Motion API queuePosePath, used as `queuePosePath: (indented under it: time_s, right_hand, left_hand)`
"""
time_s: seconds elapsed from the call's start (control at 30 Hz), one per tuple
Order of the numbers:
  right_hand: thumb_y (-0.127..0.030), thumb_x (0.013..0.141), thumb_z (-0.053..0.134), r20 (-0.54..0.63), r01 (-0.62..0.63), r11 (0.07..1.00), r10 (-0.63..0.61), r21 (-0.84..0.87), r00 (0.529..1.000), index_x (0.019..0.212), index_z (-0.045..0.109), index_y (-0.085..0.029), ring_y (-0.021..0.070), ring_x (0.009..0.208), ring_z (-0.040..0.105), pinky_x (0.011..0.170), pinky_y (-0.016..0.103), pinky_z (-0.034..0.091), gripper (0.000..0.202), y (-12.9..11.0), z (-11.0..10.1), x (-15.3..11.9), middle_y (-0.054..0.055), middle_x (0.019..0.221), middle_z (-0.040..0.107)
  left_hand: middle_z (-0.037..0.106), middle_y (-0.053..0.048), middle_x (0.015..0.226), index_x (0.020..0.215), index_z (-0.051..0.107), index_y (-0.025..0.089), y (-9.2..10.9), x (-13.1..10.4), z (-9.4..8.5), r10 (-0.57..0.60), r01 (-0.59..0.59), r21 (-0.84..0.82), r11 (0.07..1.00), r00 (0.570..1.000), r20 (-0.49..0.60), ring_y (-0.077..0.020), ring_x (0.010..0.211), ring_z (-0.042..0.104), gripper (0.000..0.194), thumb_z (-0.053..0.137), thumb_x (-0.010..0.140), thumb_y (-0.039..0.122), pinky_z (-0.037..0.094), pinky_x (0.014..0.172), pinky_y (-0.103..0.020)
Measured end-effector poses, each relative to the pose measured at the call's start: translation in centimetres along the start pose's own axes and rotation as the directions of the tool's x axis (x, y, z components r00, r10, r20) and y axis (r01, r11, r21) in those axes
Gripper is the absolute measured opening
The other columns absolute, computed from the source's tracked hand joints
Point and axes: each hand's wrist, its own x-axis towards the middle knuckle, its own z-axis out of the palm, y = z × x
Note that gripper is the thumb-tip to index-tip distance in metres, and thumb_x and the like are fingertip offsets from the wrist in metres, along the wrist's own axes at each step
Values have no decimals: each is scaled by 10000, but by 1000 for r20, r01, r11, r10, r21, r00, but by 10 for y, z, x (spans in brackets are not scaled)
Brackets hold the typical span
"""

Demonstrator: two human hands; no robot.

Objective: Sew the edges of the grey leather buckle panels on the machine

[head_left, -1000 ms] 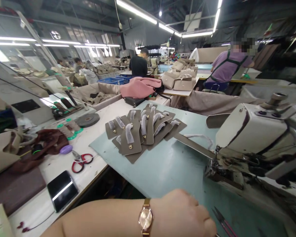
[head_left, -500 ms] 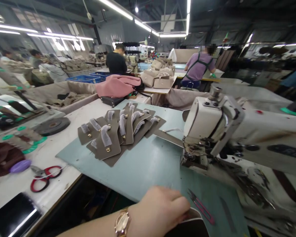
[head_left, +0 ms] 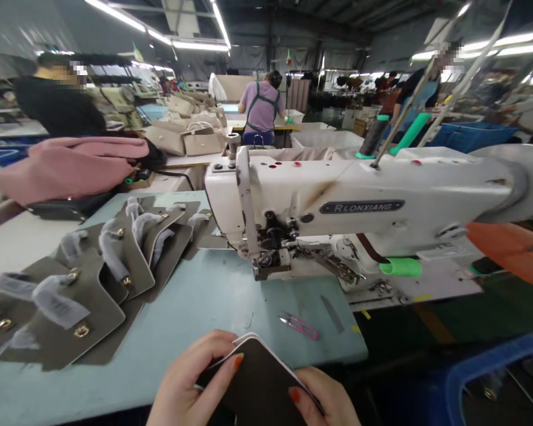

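Note:
Between my two hands is a dark brown panel (head_left: 260, 378) with pale edges, at the front edge of the blue-green work surface. Thumb on top and fingers beneath, my left hand (head_left: 198, 378) pinches its left side. My right hand (head_left: 322, 393) grips the right side with the thumb on the face. Just beyond lies a pair of pink thread snips (head_left: 299, 326). To the left, several brown panels (head_left: 93, 307) with gold fittings and wrapped handles are heaped on the surface. The panel's lower part is cut off by the frame.
A white sewing machine (head_left: 306, 201) stands ahead to the right. At the lower right is a blue bin (head_left: 453, 384). A pink cloth (head_left: 75, 168) and beige bags (head_left: 204, 139) lie further back. A person in purple (head_left: 260, 106) sits beyond the machine.
My view has swung to the right. The brown panel has come up into fuller view, and my right hand now shows on its right side. The scissors at the left have left the picture.

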Motion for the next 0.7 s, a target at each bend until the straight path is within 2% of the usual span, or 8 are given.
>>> queuePosePath:
  time_s: [0.13, 0.37, 0.53, 0.7]
  right_hand:
    - [-547, 962, 307, -25, 36, 999, -35, 18, 999, 812, 661, -170, 154, 626, 588, 552, 201, 422, 539, -5, -4, 1, 55, 691, 631]
    - [-494, 978, 333, -72, 151, 987, -146, 61, 987, 826, 647, -195, 139, 601, 544, 546, 211, 381, 459, 0, -2, 4, 23, 653, 580]
    - [-402, 980, 402, -46, 276, 958, -273, 81, 961, 913, 651, -212, 157, 663, 552, 615, 241, 403, 320, -20, -9, 20, 31, 730, 640]
    - [-311, 964, 473, -116, 376, 917, -363, 131, 925, 1010, 667, -237, 164, 710, 577, 648, 262, 426, 213, -45, -12, 39, 32, 790, 650]
  left_hand:
    - [660, -6, 927, 869, 616, 227, 7, -1, -3, 7, -7, -8, 1000, 1000, -16, -116, 854, 647, 64, 562, 880, 193, 516, 739, -163]
    - [653, -5, 903, 867, 586, 214, 20, -3, -7, 44, -44, -4, 999, 999, -8, -109, 836, 645, 81, 544, 883, 147, 519, 721, -171]
    - [649, 2, 897, 889, 566, 213, 23, -4, -2, 112, -112, -6, 994, 994, -2, -101, 831, 642, 98, 552, 872, 117, 520, 729, -168]
    - [643, -11, 911, 938, 558, 207, 24, -3, -1, 162, -162, -9, 987, 986, 29, -104, 844, 640, 140, 550, 867, 86, 525, 752, -176]
